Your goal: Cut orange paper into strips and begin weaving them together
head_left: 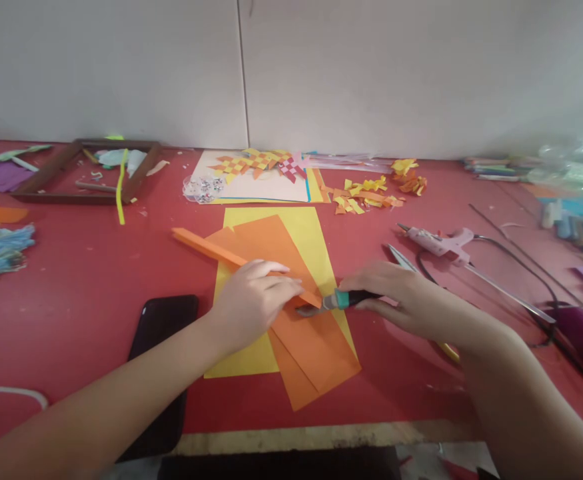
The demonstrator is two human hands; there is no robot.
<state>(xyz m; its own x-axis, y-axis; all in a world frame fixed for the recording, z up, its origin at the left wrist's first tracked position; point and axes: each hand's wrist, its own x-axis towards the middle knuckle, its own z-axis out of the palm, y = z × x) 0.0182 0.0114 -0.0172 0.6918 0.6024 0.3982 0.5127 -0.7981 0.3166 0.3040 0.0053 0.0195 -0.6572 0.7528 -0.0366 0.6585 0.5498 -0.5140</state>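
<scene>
My left hand is closed over a narrow folded strip of orange paper, which slants down to the right under my fingers. In my right hand is a cutting tool with a short metal head and teal-and-black handles, resembling pruning shears. Its metal jaws are at the right end of the strip; whether they grip the paper is unclear. Beneath lie orange sheets, overlapping on a yellow sheet. Scissors lie partly hidden under my right hand.
A pink glue gun with its cord lies at right. Cut paper scraps and woven paper pieces are at the back. A black phone lies partly under my left forearm. A brown frame stands back left on the red table.
</scene>
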